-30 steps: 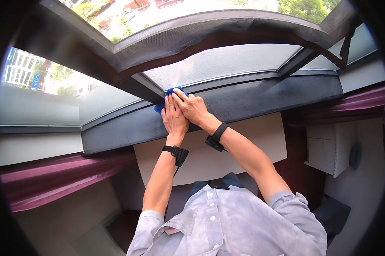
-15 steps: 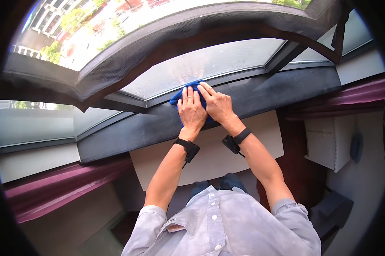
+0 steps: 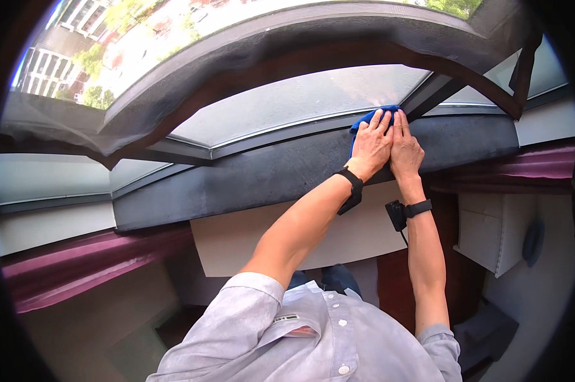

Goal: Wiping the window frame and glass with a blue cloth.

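Note:
A blue cloth (image 3: 364,120) is pressed where the dark sill meets the lower window frame, close to the right-hand window post. Over it lies my left hand (image 3: 371,145), closed on the bunched fabric with its fingers pointing at the glass. Part of the cloth hangs out at this hand's left side. My right hand (image 3: 406,145) is beside it, touching; its fingers are stretched out and their tips rest at the cloth's right edge. The dark window sill (image 3: 249,175) runs beneath both hands. Behind the cloth stands the window pane (image 3: 287,99), with pale smears near the fingertips.
Dark mesh screen fabric (image 3: 249,57) with a wavy border arches in front of the upper window. Window posts (image 3: 431,95) slant at either side. Purple curtains (image 3: 96,264) hang left and right. Below the sill is a pale panel (image 3: 287,232); a white cabinet (image 3: 482,223) stands at right.
Both hands have slid to the right along the sill with the blue cloth, from the middle of the pane to near the right post. The view has shifted slightly.

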`<move>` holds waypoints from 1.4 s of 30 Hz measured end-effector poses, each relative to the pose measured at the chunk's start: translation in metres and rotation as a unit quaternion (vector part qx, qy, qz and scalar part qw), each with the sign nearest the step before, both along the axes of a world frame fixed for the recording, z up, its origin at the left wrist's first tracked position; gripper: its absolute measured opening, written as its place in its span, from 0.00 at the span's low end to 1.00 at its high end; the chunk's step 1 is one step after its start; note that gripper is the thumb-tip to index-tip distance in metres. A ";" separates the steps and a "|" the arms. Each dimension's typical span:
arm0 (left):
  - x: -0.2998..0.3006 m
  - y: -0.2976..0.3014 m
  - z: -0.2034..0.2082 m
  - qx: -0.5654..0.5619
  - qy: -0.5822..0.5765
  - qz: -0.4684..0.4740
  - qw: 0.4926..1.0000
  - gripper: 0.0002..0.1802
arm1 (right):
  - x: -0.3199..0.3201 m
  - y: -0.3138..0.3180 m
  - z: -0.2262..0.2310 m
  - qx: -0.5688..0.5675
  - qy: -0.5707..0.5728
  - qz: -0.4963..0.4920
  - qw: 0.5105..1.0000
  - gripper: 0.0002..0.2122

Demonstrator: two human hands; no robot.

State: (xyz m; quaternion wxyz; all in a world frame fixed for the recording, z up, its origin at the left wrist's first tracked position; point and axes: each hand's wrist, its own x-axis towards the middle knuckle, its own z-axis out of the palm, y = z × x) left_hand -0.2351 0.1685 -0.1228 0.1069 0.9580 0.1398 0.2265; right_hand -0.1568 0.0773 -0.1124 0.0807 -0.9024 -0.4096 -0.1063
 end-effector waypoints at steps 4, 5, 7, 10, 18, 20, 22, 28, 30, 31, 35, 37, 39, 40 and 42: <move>-0.015 0.011 0.003 -0.030 0.036 -0.035 0.998 0.22 | -0.011 0.010 -0.015 0.119 0.035 0.007 0.992 0.23; -0.023 0.015 0.003 -0.013 0.023 -0.021 0.999 0.23 | -0.017 0.013 -0.016 0.113 0.065 0.002 0.991 0.23; -0.045 0.024 0.003 -0.005 0.018 -0.007 1.000 0.23 | -0.041 0.027 -0.014 0.111 0.076 0.008 0.991 0.23; -0.092 0.047 0.007 -0.012 0.061 0.003 0.998 0.23 | -0.083 0.051 -0.012 0.069 0.103 0.006 0.992 0.23; -0.230 0.099 0.011 0.005 0.050 0.104 0.993 0.22 | -0.208 0.119 -0.016 0.094 0.101 0.112 0.984 0.22; -0.266 0.111 0.010 0.016 0.075 0.154 0.985 0.22 | -0.241 0.137 -0.018 0.121 0.116 0.165 0.972 0.23; -0.302 0.120 0.011 0.034 0.100 0.219 0.970 0.22 | -0.273 0.154 -0.013 0.106 0.146 0.236 0.955 0.23; -0.366 0.124 0.011 0.009 -0.071 0.254 0.965 0.18 | -0.292 0.204 -0.003 0.111 -0.032 0.358 0.927 0.09; -0.365 0.109 0.009 0.005 -0.096 0.286 0.953 0.14 | -0.276 0.214 0.006 0.117 -0.074 0.396 0.908 0.08; -0.366 0.106 0.004 -0.037 -0.116 0.309 0.943 0.14 | -0.275 0.218 0.006 0.099 -0.093 0.422 0.897 0.08; -0.358 0.098 -0.010 -0.071 -0.126 0.394 0.908 0.13 | -0.289 0.226 0.009 0.059 -0.086 0.425 0.899 0.07; -0.350 0.097 -0.012 -0.065 -0.111 0.420 0.899 0.14 | -0.283 0.222 0.001 0.092 -0.061 0.429 0.897 0.06; -0.343 0.094 -0.010 -0.049 -0.078 0.423 0.901 0.14 | -0.278 0.217 -0.003 0.117 -0.004 0.425 0.898 0.05; -0.335 0.093 -0.010 -0.049 -0.076 0.421 0.903 0.14 | -0.276 0.214 -0.004 0.109 0.031 0.417 0.902 0.05; -0.317 0.086 -0.011 -0.037 -0.065 0.422 0.903 0.15 | -0.259 0.207 -0.008 0.115 0.038 0.411 0.904 0.05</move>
